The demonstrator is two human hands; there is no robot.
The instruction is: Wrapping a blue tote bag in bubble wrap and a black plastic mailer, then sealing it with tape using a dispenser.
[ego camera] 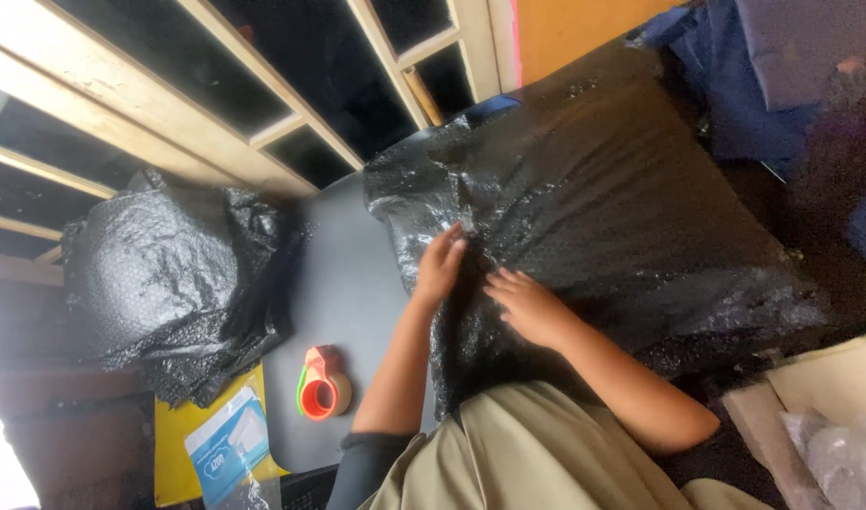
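A large flat object wrapped in black bubble wrap point(603, 198) lies across the dark table point(348, 283). My left hand point(439, 263) rests on its near left edge with fingers together, pressing the wrap down. Just to the right, my right hand point(525, 304) lies flat on top of the wrap with fingers spread. Neither hand holds anything.
A bundle of loose black bubble wrap point(168, 274) sits at the left. An orange tape dispenser point(322, 382) stands on the table near my left arm. A yellow pad with a blue-white packet point(220, 439) lies below it. Wooden frames point(206, 76) and blue cloth point(745, 85) are behind.
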